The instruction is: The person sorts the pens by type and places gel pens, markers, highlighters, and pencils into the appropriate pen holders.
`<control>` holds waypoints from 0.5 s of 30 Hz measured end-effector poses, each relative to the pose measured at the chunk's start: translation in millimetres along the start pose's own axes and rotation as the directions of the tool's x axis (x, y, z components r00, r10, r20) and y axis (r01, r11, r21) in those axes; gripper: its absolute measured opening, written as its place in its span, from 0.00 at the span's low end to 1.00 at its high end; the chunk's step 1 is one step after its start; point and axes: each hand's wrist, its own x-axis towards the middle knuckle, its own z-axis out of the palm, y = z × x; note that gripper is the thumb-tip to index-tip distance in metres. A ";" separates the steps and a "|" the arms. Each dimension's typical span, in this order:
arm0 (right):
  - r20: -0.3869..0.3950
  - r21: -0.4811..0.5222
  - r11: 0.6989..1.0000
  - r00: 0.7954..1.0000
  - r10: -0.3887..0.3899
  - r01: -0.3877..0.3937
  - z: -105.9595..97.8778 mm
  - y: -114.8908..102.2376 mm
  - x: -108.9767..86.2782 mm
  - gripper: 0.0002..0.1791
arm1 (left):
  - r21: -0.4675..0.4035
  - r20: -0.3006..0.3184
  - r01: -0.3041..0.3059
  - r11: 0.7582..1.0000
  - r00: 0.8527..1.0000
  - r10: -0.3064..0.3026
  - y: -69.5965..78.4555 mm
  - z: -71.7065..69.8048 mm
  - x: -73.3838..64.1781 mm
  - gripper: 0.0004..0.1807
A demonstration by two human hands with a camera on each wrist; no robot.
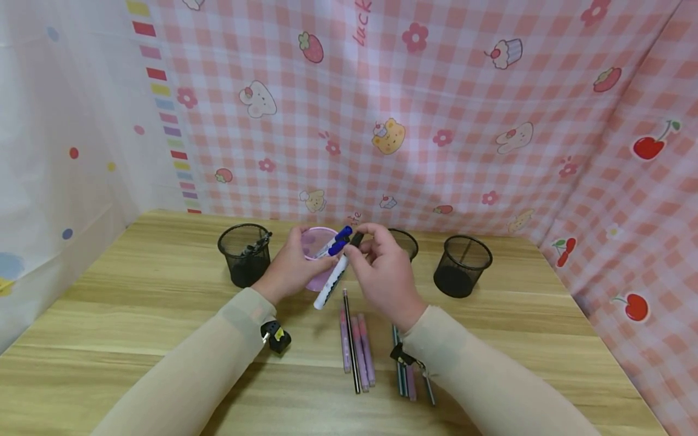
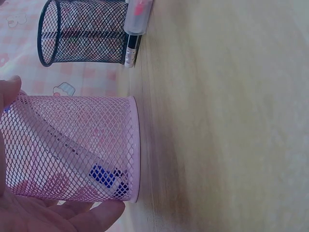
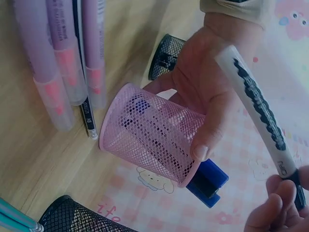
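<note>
A pink mesh pen cup (image 2: 77, 145) stands in the middle of the table, and my left hand (image 1: 291, 269) grips it, with the thumb by its rim. Two white markers with blue caps (image 1: 343, 232) lean inside the cup. My right hand (image 1: 387, 275) pinches a white marker (image 3: 260, 106) by its black cap, the body slanting down in front of the cup. In the right wrist view the held marker is apart from the cup.
Black mesh cups stand at the left (image 1: 248, 266), behind my right hand (image 1: 408, 242), and at the right (image 1: 462, 275). The left one holds dark items. Purple highlighters (image 1: 364, 354) and a black pencil (image 1: 351, 345) lie in front. Green pencils (image 1: 400, 378) lie partly under my right wrist.
</note>
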 end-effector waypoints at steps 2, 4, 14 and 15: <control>-0.041 0.046 0.999 0.999 -0.010 0.012 -1.1 0.5 1.6 0.17 | -0.003 -0.001 0.005 1.000 1.000 -0.005 0.1 0.0 0.3 0.57; -0.082 0.085 0.996 0.996 -0.020 0.027 -2.3 1.1 3.3 0.16 | -0.004 0.000 0.001 1.000 1.000 -0.001 0.2 -0.2 0.3 0.56; -0.260 0.160 0.985 0.965 -0.027 0.070 -5.6 6.0 13.1 0.16 | -0.017 0.002 0.005 1.000 1.000 -0.005 1.3 -0.6 -0.9 0.58; -0.270 0.158 0.985 0.962 -0.028 0.073 -5.6 6.5 13.9 0.16 | -0.014 0.004 0.005 1.000 1.000 -0.005 1.3 -0.7 -1.2 0.58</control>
